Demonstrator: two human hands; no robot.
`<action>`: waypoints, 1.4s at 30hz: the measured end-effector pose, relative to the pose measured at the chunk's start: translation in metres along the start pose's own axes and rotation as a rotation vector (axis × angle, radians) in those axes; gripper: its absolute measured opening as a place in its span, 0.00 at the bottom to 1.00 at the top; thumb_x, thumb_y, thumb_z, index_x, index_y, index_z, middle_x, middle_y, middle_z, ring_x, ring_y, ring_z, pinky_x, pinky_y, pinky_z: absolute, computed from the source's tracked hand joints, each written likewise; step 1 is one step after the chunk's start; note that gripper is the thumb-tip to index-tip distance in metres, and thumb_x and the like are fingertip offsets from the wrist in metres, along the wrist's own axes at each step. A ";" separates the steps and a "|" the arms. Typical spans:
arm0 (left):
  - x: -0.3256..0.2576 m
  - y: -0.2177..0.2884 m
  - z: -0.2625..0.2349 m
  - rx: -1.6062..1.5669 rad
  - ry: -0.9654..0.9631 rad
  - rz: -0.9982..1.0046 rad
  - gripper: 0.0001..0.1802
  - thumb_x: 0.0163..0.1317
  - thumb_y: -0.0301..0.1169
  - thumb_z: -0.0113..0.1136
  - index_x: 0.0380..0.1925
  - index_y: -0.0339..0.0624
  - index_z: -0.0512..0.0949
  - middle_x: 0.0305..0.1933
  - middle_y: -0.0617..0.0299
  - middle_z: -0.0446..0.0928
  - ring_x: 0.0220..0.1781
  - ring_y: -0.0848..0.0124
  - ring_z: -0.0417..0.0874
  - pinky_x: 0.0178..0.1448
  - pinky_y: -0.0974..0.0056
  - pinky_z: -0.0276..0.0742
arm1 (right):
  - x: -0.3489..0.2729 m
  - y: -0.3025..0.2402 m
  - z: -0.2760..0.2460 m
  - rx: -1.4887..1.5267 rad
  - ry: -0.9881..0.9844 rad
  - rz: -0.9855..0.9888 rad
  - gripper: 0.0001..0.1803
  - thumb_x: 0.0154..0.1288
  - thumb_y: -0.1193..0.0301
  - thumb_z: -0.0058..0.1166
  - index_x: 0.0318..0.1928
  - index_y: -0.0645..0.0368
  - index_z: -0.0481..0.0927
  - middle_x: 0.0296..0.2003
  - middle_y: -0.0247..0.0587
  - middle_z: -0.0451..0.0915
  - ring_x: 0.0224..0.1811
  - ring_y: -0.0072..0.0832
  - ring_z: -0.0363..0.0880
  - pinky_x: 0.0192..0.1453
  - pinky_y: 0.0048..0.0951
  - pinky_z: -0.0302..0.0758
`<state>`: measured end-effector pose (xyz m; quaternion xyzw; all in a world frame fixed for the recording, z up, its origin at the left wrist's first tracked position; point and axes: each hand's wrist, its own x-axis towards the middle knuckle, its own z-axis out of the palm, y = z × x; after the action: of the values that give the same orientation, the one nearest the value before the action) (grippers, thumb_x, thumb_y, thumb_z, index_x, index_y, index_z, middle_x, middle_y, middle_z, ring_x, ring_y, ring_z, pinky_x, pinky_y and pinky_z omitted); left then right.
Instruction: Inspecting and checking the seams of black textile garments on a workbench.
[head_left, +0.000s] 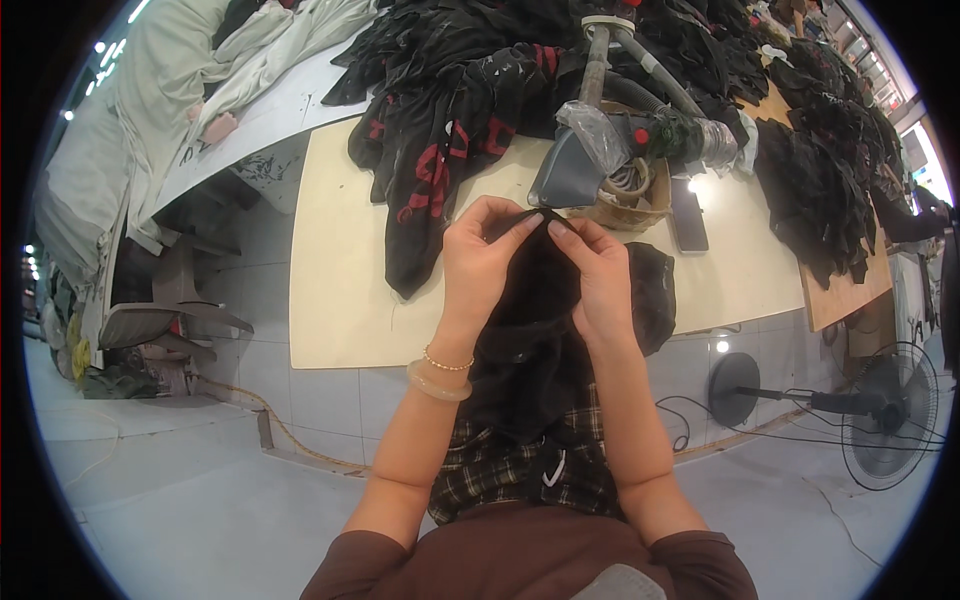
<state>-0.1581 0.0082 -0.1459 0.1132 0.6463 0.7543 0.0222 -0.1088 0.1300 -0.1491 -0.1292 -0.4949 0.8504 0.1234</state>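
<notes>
Black garment (535, 290) between fingers (524, 229) of left hand (475, 258) and right hand (606, 274).

A phone (690, 222) lies beside a basket (655, 206), a fan (886, 410) farther right.

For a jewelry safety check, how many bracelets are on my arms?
2, both on your left arm: a beaded bracelet nearer the hand, a thicker pale bangle behind it. No others show.

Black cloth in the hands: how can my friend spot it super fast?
Find the big cream tabletop, then its near side. There, the left hand and right hand pinch the top of a black cloth that droops below them. Unlike the dark heaps farther back, only this cloth is held in both hands.
</notes>
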 end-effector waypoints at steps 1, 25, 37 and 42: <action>0.000 0.000 0.000 -0.004 0.001 0.007 0.07 0.57 0.21 0.67 0.33 0.35 0.78 0.33 0.68 0.78 0.36 0.82 0.75 0.42 0.77 0.70 | 0.000 0.000 0.000 -0.002 0.005 -0.007 0.05 0.63 0.76 0.60 0.38 0.65 0.82 0.34 0.30 0.81 0.38 0.14 0.75 0.48 0.17 0.68; 0.003 -0.003 0.001 -0.005 0.034 0.022 0.08 0.56 0.23 0.68 0.29 0.32 0.76 0.30 0.63 0.80 0.34 0.80 0.77 0.40 0.74 0.73 | -0.003 0.005 0.000 0.047 0.015 0.016 0.05 0.63 0.75 0.61 0.37 0.64 0.82 0.32 0.28 0.81 0.36 0.13 0.73 0.47 0.17 0.67; -0.014 -0.004 0.002 -0.089 0.113 0.025 0.08 0.59 0.21 0.66 0.30 0.38 0.74 0.31 0.68 0.77 0.33 0.84 0.73 0.39 0.78 0.69 | 0.004 -0.002 0.000 0.370 -0.043 0.409 0.09 0.61 0.73 0.61 0.41 0.63 0.82 0.38 0.35 0.83 0.41 0.25 0.81 0.50 0.26 0.76; -0.013 -0.002 0.003 -0.141 0.124 0.005 0.07 0.60 0.22 0.65 0.30 0.38 0.74 0.30 0.69 0.76 0.32 0.85 0.73 0.38 0.79 0.68 | 0.005 -0.006 0.003 0.400 -0.008 0.446 0.10 0.61 0.73 0.60 0.43 0.63 0.81 0.40 0.35 0.83 0.43 0.25 0.81 0.51 0.27 0.77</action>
<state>-0.1448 0.0089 -0.1494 0.0661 0.5916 0.8034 -0.0116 -0.1138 0.1319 -0.1425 -0.2046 -0.2774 0.9376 -0.0453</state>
